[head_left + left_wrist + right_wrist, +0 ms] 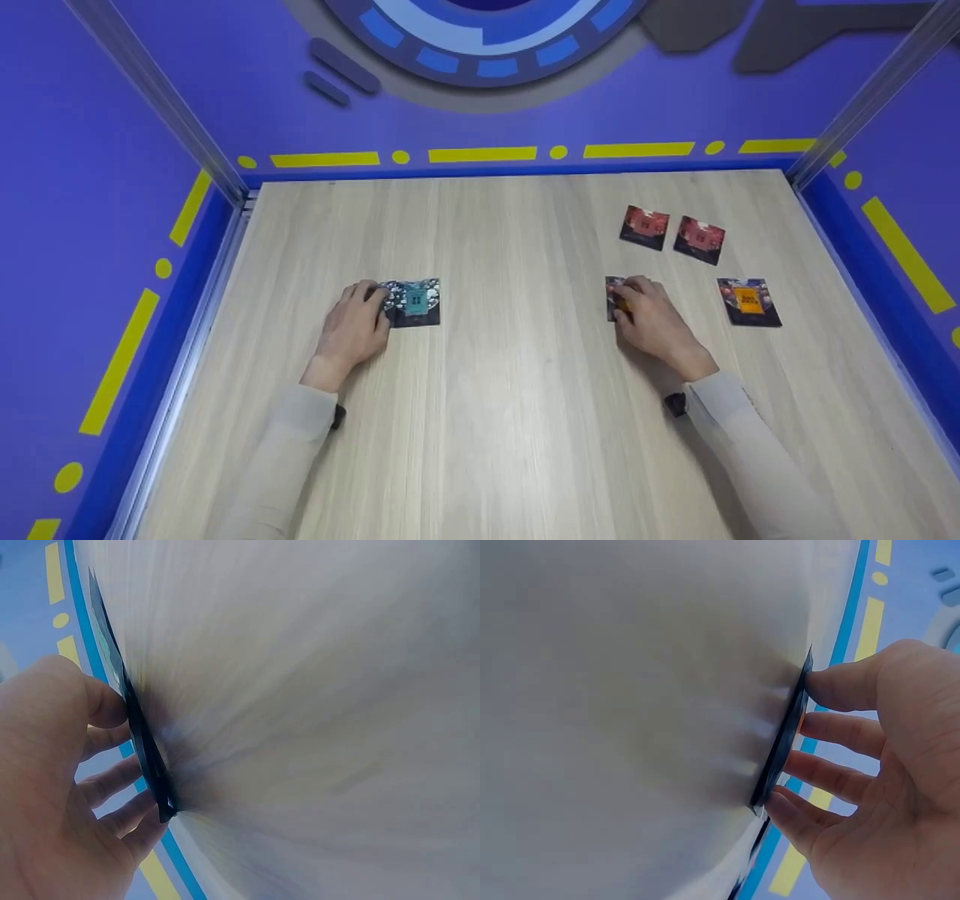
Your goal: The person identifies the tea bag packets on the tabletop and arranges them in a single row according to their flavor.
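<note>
On the left side of the table, my left hand (354, 321) holds a flat square packet, dark with white specks, mostly covered by the fingers. A teal-and-black packet (416, 301) lies against its right side, perhaps overlapping it. In the left wrist view, thumb and fingertips rest along the dark packet edge (142, 739). Right of the middle, my right hand (655, 319) grips an orange-and-black packet (611, 300) lying on the table and largely hidden under the fingers. From the right wrist, its dark edge (784, 739) shows between the spread thumb and little finger.
Another orange-and-black packet (750, 301) lies right of my right hand. Farther back are two red-and-black packets, one left (645, 227) and one right (700, 239). Blue walls (480, 124) border the wooden table (517, 420) at the back and sides.
</note>
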The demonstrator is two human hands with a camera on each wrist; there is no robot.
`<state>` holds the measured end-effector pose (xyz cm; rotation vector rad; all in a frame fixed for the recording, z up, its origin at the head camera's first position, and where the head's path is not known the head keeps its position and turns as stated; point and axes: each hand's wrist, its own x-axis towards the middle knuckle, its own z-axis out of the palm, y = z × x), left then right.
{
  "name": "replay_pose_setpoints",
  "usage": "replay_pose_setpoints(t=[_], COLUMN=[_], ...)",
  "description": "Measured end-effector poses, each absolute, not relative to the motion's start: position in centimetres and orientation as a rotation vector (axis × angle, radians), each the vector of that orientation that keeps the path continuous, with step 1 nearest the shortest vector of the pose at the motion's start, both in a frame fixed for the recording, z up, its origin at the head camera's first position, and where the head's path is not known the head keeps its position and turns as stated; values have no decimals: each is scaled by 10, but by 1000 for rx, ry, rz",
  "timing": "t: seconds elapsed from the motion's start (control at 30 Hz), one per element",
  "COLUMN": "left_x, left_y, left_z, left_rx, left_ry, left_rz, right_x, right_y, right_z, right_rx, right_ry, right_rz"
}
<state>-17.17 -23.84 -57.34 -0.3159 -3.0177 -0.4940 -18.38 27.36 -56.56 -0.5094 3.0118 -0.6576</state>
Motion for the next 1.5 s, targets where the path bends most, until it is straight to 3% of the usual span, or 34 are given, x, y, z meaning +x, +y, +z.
replay_pose_setpoints(t=[0.47,1.5], left_x=[-171,-171], left_y=[-238,-239], left_z=[-573,-573], left_rx=[-326,-334], left_ry=[-3011,-3003], left_rz=[-505,-500], right_x=[-196,-206], right_y=[235,136], right_z=[-566,-566], right_rx=[-496,-795], right_ry=[3004,3062], right_rz=[-680,-475])
